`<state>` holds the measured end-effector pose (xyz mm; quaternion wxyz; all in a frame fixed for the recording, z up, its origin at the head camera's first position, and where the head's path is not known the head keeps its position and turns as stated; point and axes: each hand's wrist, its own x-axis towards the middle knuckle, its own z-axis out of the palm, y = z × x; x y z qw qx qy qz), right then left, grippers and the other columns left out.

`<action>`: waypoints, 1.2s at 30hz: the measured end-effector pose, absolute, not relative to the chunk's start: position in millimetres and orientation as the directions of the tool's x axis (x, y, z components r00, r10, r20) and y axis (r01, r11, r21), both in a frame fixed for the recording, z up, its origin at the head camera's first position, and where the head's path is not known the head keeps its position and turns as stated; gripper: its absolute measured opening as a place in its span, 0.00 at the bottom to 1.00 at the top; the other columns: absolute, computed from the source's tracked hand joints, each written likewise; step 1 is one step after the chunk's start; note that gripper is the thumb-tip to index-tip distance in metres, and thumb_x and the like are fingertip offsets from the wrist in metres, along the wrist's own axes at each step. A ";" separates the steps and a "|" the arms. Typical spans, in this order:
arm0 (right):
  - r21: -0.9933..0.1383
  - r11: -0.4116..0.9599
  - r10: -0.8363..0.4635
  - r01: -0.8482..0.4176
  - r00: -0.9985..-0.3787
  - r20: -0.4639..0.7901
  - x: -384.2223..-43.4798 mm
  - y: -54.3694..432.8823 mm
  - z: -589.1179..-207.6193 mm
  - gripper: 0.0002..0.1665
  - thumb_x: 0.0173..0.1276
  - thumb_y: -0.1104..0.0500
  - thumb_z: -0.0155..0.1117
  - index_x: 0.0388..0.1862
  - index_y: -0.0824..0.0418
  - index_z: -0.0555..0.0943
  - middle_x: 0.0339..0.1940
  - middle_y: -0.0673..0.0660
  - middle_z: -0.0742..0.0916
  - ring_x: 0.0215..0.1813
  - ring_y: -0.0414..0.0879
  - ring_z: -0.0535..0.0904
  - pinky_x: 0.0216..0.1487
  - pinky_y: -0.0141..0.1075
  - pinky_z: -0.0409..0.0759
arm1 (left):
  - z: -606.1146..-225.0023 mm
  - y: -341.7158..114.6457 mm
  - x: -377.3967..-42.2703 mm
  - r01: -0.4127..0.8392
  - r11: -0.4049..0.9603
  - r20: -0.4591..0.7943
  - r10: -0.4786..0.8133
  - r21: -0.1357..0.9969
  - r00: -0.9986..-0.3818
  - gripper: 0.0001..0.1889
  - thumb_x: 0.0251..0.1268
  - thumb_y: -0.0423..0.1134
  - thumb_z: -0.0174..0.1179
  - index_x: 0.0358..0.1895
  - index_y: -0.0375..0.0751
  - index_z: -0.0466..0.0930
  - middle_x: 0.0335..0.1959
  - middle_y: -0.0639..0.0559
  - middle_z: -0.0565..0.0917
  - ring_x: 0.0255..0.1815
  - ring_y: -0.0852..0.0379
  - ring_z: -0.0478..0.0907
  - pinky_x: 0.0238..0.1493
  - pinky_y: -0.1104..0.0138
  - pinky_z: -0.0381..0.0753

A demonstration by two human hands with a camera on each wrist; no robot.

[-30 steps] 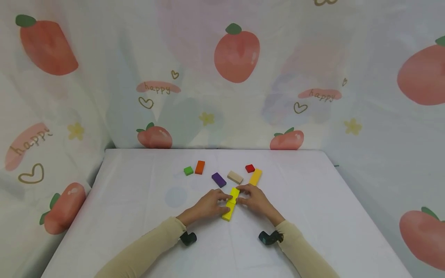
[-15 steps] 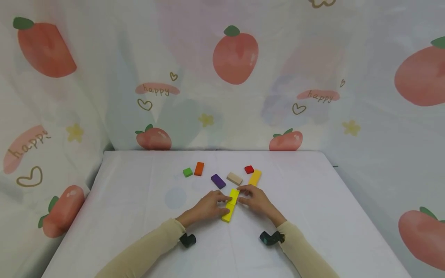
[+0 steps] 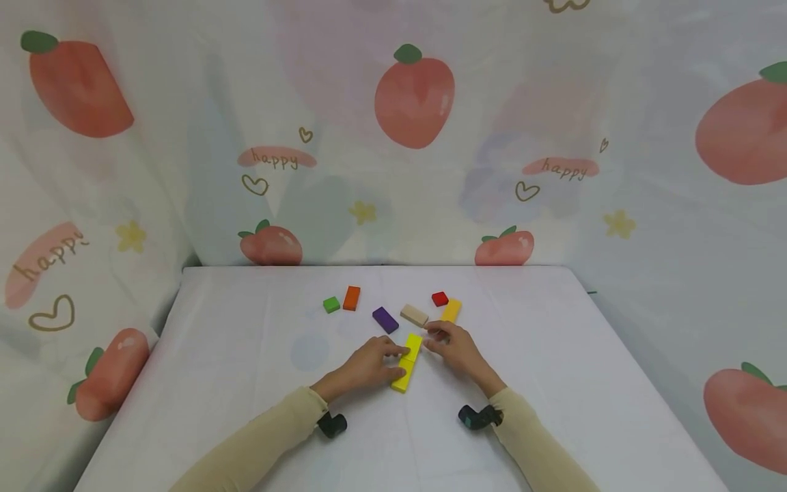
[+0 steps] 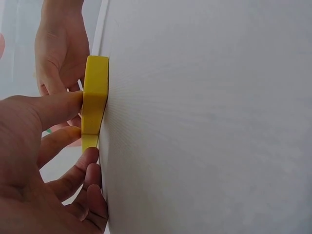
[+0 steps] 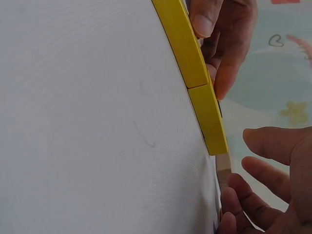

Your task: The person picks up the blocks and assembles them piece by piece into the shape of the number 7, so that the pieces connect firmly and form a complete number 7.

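Observation:
Two bright yellow blocks lie end to end on the table in the head view, the near block [image 3: 402, 380] and the far block [image 3: 414, 342]. The left wrist view shows their seam, with the nearer block [image 4: 96, 80] looming large. My left hand [image 3: 367, 361] rests against their left side, thumb at the near block and a fingertip at the far one. Just right of the blocks hovers my right hand [image 3: 458, 348], fingers loosely bent and holding nothing. In the right wrist view its fingers stand apart from the far block [image 5: 209, 119].
Behind the hands lie a purple block [image 3: 385, 320], a beige block [image 3: 415, 315], an orange block [image 3: 352, 298], a small green block [image 3: 331, 305] and a small red block [image 3: 439, 298]. An amber-yellow block [image 3: 451, 310] is just beyond the right hand. A patterned curtain surrounds the white table [image 3: 258, 342].
The far yellow block, slightly out of line earlier, now sits straight against the near one. My right hand has come away from it, slightly right and back. The left hand stays.

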<state>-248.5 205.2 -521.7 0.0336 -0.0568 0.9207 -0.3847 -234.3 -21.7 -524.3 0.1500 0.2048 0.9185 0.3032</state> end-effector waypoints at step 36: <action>-0.670 0.741 0.047 0.043 -0.999 -0.013 -277.9 187.3 -521.0 0.27 0.63 0.52 0.70 0.59 0.60 0.80 0.53 0.58 0.84 0.50 0.52 0.75 0.56 0.46 0.77 | -526.0 -22.4 -235.1 0.300 0.722 -0.135 0.477 0.623 -0.869 0.23 0.62 0.52 0.65 0.61 0.62 0.79 0.52 0.56 0.79 0.55 0.57 0.73 0.55 0.60 0.78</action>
